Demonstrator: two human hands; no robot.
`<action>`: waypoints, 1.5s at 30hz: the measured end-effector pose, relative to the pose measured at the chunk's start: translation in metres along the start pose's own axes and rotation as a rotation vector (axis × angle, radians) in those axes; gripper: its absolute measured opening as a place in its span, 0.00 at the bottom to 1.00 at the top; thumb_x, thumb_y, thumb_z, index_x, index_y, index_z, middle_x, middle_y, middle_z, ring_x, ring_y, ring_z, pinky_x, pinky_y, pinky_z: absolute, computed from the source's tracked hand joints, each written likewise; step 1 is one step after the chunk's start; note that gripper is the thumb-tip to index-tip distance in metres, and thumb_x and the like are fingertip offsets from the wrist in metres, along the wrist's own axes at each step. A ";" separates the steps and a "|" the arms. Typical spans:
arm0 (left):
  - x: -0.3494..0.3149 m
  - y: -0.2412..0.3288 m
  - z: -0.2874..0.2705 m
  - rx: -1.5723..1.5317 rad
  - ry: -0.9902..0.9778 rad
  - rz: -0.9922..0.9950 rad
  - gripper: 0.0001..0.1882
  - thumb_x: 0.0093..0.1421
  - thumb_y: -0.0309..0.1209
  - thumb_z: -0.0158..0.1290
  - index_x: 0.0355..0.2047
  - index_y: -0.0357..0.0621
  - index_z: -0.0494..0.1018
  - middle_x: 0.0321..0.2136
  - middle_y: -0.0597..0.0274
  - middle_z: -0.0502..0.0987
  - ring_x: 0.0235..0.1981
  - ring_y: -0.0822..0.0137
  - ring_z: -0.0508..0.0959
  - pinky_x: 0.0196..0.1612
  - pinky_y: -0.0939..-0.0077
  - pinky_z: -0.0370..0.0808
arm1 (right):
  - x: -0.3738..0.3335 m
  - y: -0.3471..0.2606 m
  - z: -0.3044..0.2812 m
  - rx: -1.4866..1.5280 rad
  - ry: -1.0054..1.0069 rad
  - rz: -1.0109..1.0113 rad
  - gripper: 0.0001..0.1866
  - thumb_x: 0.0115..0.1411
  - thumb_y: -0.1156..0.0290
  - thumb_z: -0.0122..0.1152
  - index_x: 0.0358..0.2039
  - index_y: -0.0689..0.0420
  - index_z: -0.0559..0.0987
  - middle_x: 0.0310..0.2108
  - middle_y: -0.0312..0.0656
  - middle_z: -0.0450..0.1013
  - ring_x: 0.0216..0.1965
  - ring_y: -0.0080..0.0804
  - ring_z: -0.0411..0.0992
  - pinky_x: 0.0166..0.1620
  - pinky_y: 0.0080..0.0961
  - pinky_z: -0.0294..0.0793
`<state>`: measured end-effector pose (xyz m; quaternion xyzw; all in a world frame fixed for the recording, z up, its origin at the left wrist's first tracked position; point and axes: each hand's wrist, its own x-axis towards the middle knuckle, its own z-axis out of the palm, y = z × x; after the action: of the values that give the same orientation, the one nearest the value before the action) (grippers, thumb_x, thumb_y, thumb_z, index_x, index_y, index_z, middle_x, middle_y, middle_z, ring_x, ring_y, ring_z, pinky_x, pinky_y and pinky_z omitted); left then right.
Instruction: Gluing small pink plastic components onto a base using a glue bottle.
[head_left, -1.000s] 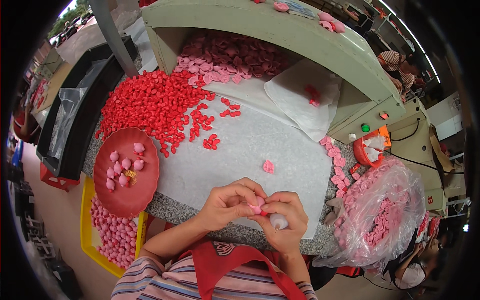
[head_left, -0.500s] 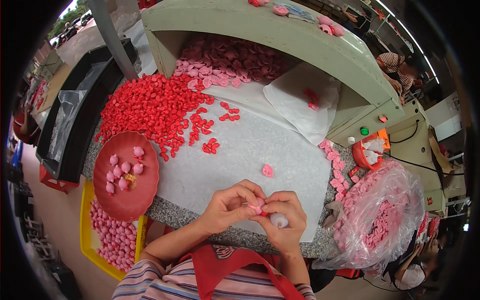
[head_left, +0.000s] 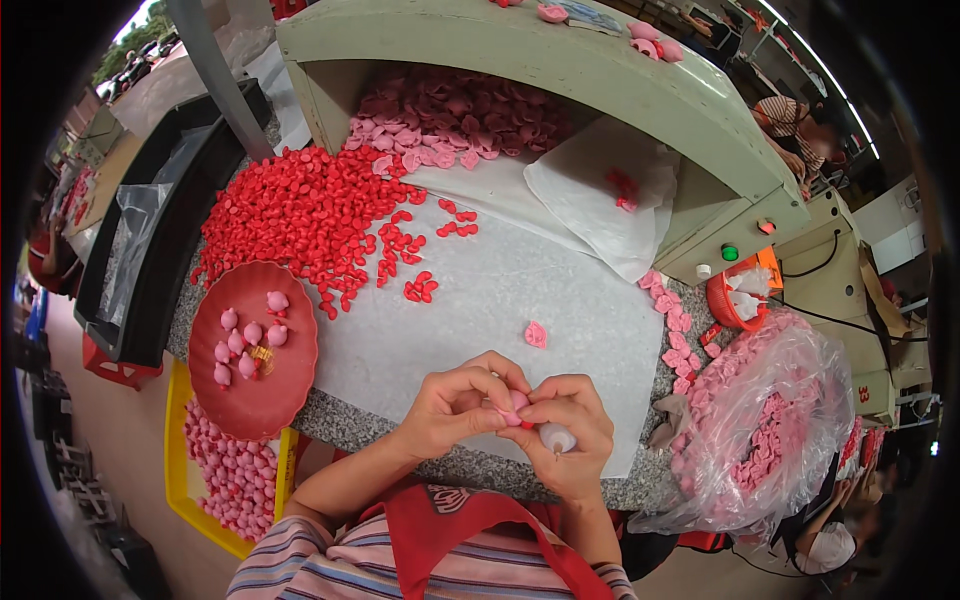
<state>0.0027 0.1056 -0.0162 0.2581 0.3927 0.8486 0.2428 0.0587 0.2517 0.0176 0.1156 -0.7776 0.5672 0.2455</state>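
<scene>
Fingers of both my hands meet over the front of the white sheet. My left hand (head_left: 455, 405) is closed, pinching a small rounded pink plastic piece (head_left: 515, 404) between thumb and fingertips. My right hand (head_left: 580, 435) touches the same piece from the other side. A bit of red (head_left: 527, 424) shows just below it, partly hidden by the fingers. Tucked in the curled fingers of my right hand is a small translucent squeeze bottle (head_left: 557, 437), its narrow tip toward me. One loose pink piece (head_left: 536, 334) lies on the sheet beyond my hands.
Red pieces (head_left: 290, 215) are heaped at the back left, by a red plate (head_left: 205, 400) holding pink figures. A yellow crate (head_left: 178, 475) of pink figures stands below. Pink shells (head_left: 450, 110) fill a pale metal hood (head_left: 480, 35). On the right are a plastic bag (head_left: 800, 400) and red basket (head_left: 722, 308).
The bottle in my right hand has tilted a little, so its tip now points more toward me. Both hands keep their grip on the pink piece, with only slight finger movement.
</scene>
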 end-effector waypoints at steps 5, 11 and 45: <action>-0.003 -0.009 -0.001 0.006 0.009 0.015 0.06 0.53 0.22 0.52 0.33 0.38 0.70 0.39 0.49 0.67 0.39 0.66 0.71 0.43 0.72 0.70 | -0.005 0.002 0.003 -0.027 0.037 0.084 0.13 0.35 0.80 0.72 0.23 0.59 0.78 0.31 0.41 0.69 0.28 0.24 0.70 0.28 0.18 0.70; 0.001 -0.023 -0.001 -0.594 0.258 -0.304 0.08 0.59 0.29 0.47 0.39 0.42 0.69 0.44 0.55 0.69 0.44 0.67 0.71 0.48 0.74 0.69 | -0.003 0.002 0.012 -0.080 0.189 0.195 0.17 0.38 0.83 0.69 0.30 0.60 0.76 0.33 0.41 0.67 0.24 0.21 0.69 0.28 0.15 0.69; -0.068 0.081 -0.097 0.580 1.033 0.143 0.10 0.52 0.20 0.52 0.37 0.33 0.71 0.30 0.63 0.75 0.31 0.76 0.74 0.36 0.85 0.71 | -0.019 0.034 0.021 0.073 -0.027 0.404 0.12 0.41 0.82 0.66 0.29 0.62 0.76 0.29 0.38 0.69 0.29 0.22 0.68 0.32 0.16 0.67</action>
<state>-0.0246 -0.0355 -0.0232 -0.1065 0.6571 0.7368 -0.1179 0.0546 0.2414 -0.0249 -0.0263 -0.7672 0.6311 0.1117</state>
